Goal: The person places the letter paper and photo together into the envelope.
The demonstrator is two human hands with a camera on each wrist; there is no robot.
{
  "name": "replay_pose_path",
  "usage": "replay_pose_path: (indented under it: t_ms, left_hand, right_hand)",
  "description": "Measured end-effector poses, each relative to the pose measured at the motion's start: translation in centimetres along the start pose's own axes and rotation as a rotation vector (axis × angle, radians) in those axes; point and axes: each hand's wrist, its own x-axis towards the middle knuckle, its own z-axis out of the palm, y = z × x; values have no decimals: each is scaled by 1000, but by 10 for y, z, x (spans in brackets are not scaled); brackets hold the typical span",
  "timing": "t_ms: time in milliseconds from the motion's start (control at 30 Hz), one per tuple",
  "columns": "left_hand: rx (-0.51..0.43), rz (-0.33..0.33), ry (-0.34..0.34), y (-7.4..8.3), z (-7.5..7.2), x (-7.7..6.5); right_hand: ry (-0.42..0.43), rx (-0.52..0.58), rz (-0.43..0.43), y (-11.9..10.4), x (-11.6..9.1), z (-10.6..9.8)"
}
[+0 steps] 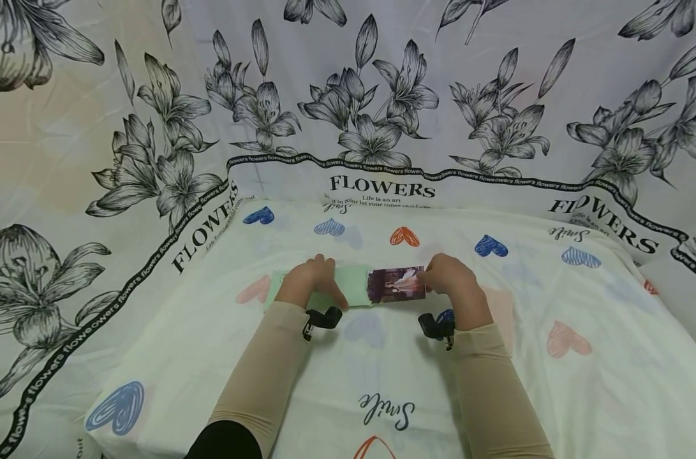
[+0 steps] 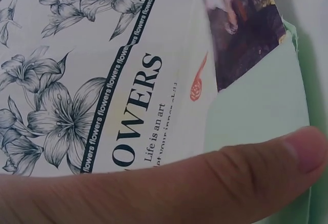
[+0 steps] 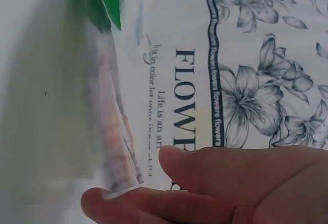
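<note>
My left hand (image 1: 316, 278) grips a pale green paper envelope (image 1: 352, 285), its thumb (image 2: 266, 167) lying across the near edge. A dark, purplish photo card (image 1: 396, 284) sticks out of the envelope's right-hand end, the rest of it hidden inside. The envelope's mouth looks creased at one corner in the left wrist view. At the card's outer end, my right hand (image 1: 452, 280) holds it between curled fingers and thumb. In the right wrist view the card (image 3: 115, 126) appears nearly edge-on, its end against the fingers (image 3: 128, 206).
A pale pink sheet (image 1: 501, 312) lies by the right wrist. Beneath everything is a white cloth (image 1: 336, 395) printed with hearts and "Smile". Behind it hangs a flower-printed curtain (image 1: 376, 102). Each wrist carries a black strap mount (image 1: 325, 317).
</note>
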Motion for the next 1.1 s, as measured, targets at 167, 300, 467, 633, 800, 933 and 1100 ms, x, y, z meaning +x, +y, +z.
replay_pose_path:
  t_ms: [167,300,467,633,800,933,1100]
  left_hand:
    - [5,-13,10,3,3,1]
    - [19,-18,22,4,4,2]
    - [34,-16,24,4,4,2]
    - [37,-12,24,5,3,2]
    - [38,-14,21,5,4,1]
    - [47,-7,22,4,4,2]
    - [46,-9,21,5,4,1]
  right_hand:
    - [-26,12,17,-1,-1,2]
    - [-17,-10,0,-1,0,5]
    - [-25,-42,-16,4,2,5]
    - [-67,-57,-26,6,3,6]
    - [-52,-71,-34,5,3,7]
    - [-44,-70,-42,4,2,8]
    - [-43,-53,-37,0,1,10]
